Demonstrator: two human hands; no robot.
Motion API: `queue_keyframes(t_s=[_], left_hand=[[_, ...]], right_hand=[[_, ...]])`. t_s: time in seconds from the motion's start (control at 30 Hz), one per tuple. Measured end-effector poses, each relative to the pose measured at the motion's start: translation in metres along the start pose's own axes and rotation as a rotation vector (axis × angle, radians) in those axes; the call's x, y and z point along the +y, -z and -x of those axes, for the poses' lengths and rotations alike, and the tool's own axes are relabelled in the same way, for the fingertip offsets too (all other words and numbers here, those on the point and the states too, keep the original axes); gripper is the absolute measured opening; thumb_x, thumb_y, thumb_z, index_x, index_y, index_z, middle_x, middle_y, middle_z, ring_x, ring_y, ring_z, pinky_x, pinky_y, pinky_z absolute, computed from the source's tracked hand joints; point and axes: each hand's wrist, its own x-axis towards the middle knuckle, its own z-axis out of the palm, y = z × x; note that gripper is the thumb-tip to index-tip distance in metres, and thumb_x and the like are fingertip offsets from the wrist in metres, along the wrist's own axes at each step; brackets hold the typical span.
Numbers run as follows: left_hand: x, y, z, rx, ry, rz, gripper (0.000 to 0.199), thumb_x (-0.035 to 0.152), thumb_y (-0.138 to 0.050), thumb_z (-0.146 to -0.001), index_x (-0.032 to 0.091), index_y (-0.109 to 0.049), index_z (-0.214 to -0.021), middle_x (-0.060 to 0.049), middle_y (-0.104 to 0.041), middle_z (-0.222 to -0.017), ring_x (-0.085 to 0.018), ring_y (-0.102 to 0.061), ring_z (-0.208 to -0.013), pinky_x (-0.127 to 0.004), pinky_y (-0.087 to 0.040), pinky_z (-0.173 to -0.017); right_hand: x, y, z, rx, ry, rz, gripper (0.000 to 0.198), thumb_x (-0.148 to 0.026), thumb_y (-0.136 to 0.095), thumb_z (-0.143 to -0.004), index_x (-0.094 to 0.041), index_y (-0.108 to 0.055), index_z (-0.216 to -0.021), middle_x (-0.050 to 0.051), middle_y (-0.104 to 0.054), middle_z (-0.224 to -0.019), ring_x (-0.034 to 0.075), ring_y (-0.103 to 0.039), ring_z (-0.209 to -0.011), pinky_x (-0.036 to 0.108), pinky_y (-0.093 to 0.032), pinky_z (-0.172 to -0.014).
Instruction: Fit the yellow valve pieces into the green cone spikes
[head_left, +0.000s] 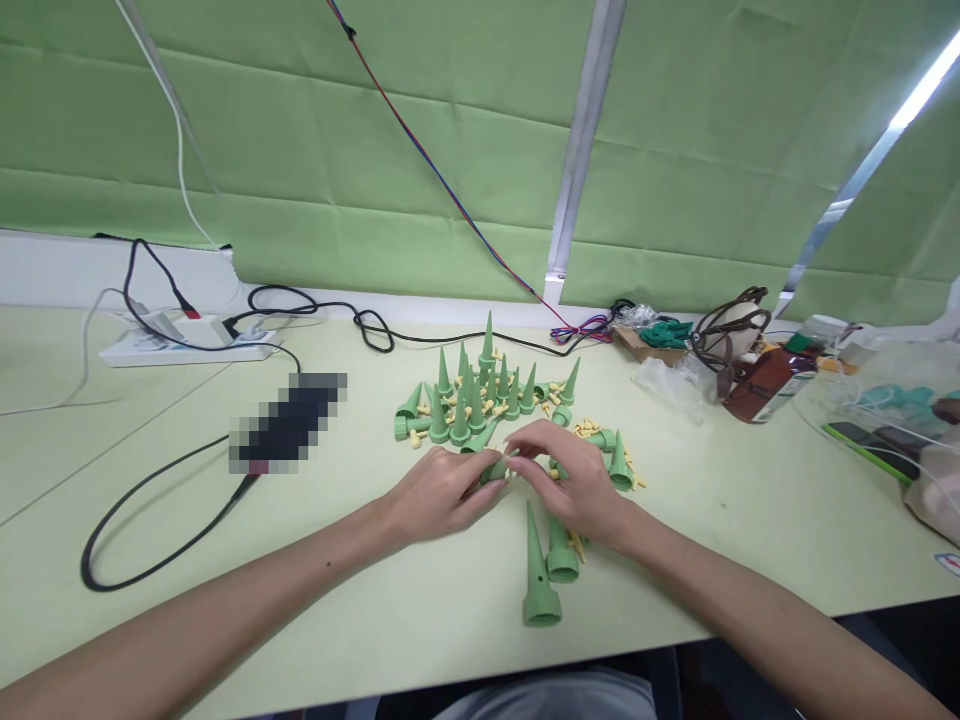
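Observation:
My left hand (448, 489) is closed around a green plastic watering spike (495, 468), held low over the middle of the table. The fingertips of my right hand (574, 478) pinch at the thin end of that same spike; any small part between them is too small to make out. Behind both hands stands a cluster of green spikes (475, 411), several upright and a few lying down. Small yellow valve pieces (417, 438) are scattered among them. Nearer to me, a loose spike (541, 580) lies beside another spike (562, 556), partly under my right hand.
A white power strip (187, 346) and a blurred-out dark device (289, 424) with a looping black cable are on the left. To the right stand a brown bottle (770, 383), plastic bags (675, 388) and a green-edged phone (872, 450). The pale table (360, 620) ends close to my body.

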Motion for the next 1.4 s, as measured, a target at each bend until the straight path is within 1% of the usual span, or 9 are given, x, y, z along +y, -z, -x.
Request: queue_keyframes(t_s=[0.1,0.2,0.3,0.4,0.6,0.8,0.97,1.13,1.4], left_hand=[[0.001,0.0,-0.001,0.036,0.041,0.003,0.013,0.026,-0.049,-0.097,0.018,-0.052,-0.087,0.007,-0.047,-0.051,-0.009,-0.041,-0.04,-0.023,-0.027,-0.044],[0.001,-0.001,-0.001,0.077,0.107,-0.01,0.015,0.028,-0.051,-0.096,0.019,-0.049,-0.084,0.008,-0.044,-0.049,-0.009,-0.039,-0.039,-0.023,-0.025,-0.043],[0.0,-0.002,0.0,0.114,0.161,-0.02,0.018,0.029,-0.051,-0.096,0.019,-0.047,-0.081,0.008,-0.044,-0.049,-0.009,-0.039,-0.039,-0.023,-0.026,-0.043],[0.0,-0.003,0.0,0.146,0.171,-0.04,0.021,0.028,-0.051,-0.095,0.02,-0.044,-0.078,0.008,-0.042,-0.048,-0.009,-0.037,-0.04,-0.022,-0.026,-0.043],[0.0,-0.003,0.0,0.167,0.128,-0.054,0.015,0.026,-0.053,-0.094,0.019,-0.049,-0.081,0.008,-0.044,-0.048,-0.009,-0.039,-0.04,-0.022,-0.028,-0.044],[0.003,-0.001,0.0,0.165,0.113,-0.032,0.013,0.025,-0.054,-0.093,0.018,-0.052,-0.082,0.008,-0.045,-0.047,-0.009,-0.041,-0.039,-0.021,-0.028,-0.043],[0.002,-0.001,-0.001,0.187,0.082,-0.038,0.009,0.023,-0.054,-0.092,0.017,-0.054,-0.084,0.007,-0.046,-0.048,-0.008,-0.04,-0.039,-0.022,-0.027,-0.042],[0.001,-0.001,-0.001,0.198,0.052,-0.025,0.008,0.021,-0.053,-0.091,0.017,-0.054,-0.084,0.007,-0.047,-0.048,-0.008,-0.041,-0.04,-0.022,-0.026,-0.042],[0.002,-0.001,-0.001,0.215,0.041,-0.024,0.008,0.022,-0.055,-0.092,0.017,-0.056,-0.085,0.008,-0.044,-0.047,-0.008,-0.039,-0.04,-0.021,-0.029,-0.042]], right_hand=[[0.003,0.004,0.0,-0.007,-0.085,0.019,0.017,-0.027,-0.059,-0.098,-0.021,-0.054,-0.113,0.005,-0.065,-0.091,0.017,-0.064,-0.078,0.032,-0.056,-0.072],[0.002,0.011,-0.002,-0.075,-0.022,0.092,0.01,-0.03,-0.058,-0.098,-0.02,-0.057,-0.098,0.003,-0.062,-0.079,0.016,-0.059,-0.07,0.029,-0.049,-0.064],[-0.004,0.015,-0.004,-0.337,0.097,0.077,0.018,-0.036,-0.063,-0.095,-0.019,-0.061,-0.09,0.003,-0.061,-0.075,0.017,-0.056,-0.07,0.029,-0.045,-0.065],[-0.012,0.016,-0.003,-0.58,0.105,0.028,0.036,-0.05,-0.077,-0.081,-0.018,-0.064,-0.091,0.004,-0.063,-0.083,0.019,-0.056,-0.077,0.032,-0.046,-0.076],[-0.017,0.018,-0.001,-0.802,-0.019,-0.046,0.052,-0.049,-0.089,-0.064,-0.021,-0.067,-0.103,0.002,-0.062,-0.095,0.021,-0.057,-0.095,0.033,-0.044,-0.091],[-0.015,0.016,-0.001,-0.847,-0.089,-0.072,0.047,-0.046,-0.086,-0.07,-0.022,-0.067,-0.106,0.005,-0.064,-0.101,0.023,-0.057,-0.101,0.035,-0.045,-0.092],[-0.005,0.011,0.001,-0.763,-0.075,-0.09,0.038,-0.041,-0.083,-0.076,-0.019,-0.068,-0.104,0.007,-0.065,-0.107,0.023,-0.058,-0.106,0.038,-0.043,-0.1],[0.001,0.014,-0.003,-0.673,-0.119,-0.137,0.029,-0.038,-0.081,-0.079,-0.019,-0.068,-0.098,0.006,-0.068,-0.103,0.021,-0.061,-0.102,0.036,-0.044,-0.098],[-0.007,0.029,-0.009,-0.931,-0.095,-0.243,0.052,-0.038,-0.094,-0.057,-0.026,-0.07,-0.101,0.0,-0.066,-0.107,0.021,-0.059,-0.107,0.032,-0.042,-0.1]])
